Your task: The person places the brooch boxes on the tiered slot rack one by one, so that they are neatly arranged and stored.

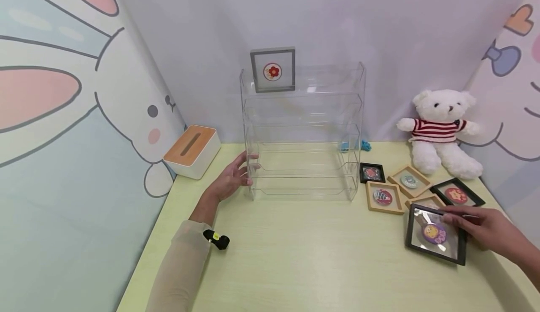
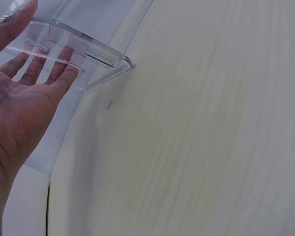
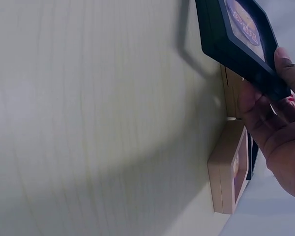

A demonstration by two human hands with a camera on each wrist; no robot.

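Observation:
In the head view, my left hand (image 1: 231,179) is at the left side of a clear tiered rack (image 1: 303,179), its fingers spread and touching the panel. The left wrist view shows the left hand (image 2: 22,105) with loosely bent fingers against the clear plastic. My right hand (image 1: 485,225) pinches the upper right edge of a black display frame (image 1: 457,251), which holds a purple and yellow round badge. In the right wrist view this black frame (image 3: 214,42) is tilted above the table, between thumb and fingers.
A grey frame (image 1: 273,89) with a flower badge stands on the rack's top tier. Several wooden and black frames, among them a wooden frame (image 1: 385,209), lie right of the rack. A white teddy bear (image 1: 438,108) sits behind them. A tissue box (image 1: 198,157) stands left.

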